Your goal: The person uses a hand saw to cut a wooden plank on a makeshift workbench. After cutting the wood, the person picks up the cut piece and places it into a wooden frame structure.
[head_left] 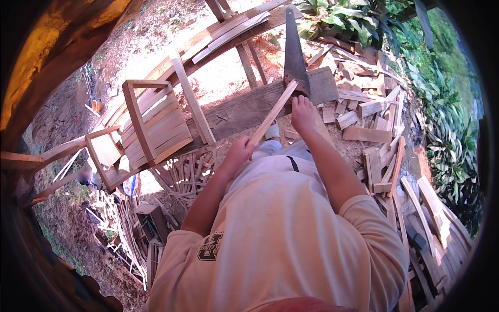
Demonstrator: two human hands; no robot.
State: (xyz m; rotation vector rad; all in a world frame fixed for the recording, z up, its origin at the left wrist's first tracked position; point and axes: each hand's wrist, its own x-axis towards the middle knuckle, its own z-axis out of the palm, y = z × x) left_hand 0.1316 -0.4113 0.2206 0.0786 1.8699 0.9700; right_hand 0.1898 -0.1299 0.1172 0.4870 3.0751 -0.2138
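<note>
Straight ahead, over a weathered plank worktop [239, 109], a handsaw [295, 54] extends with its blade pointing away. The left hand [240, 154] has its fingers closed around the near end of a thin wooden strip [275, 112], whose far end crosses the saw's handle, partly hiding it. The right hand [302, 113] is at that handle, fingers curled; whether they grip it, I cannot tell. Wooden frames [139, 122] stand left; offcuts [366, 135] crowd the right, near leafy plants [447, 135].
</note>
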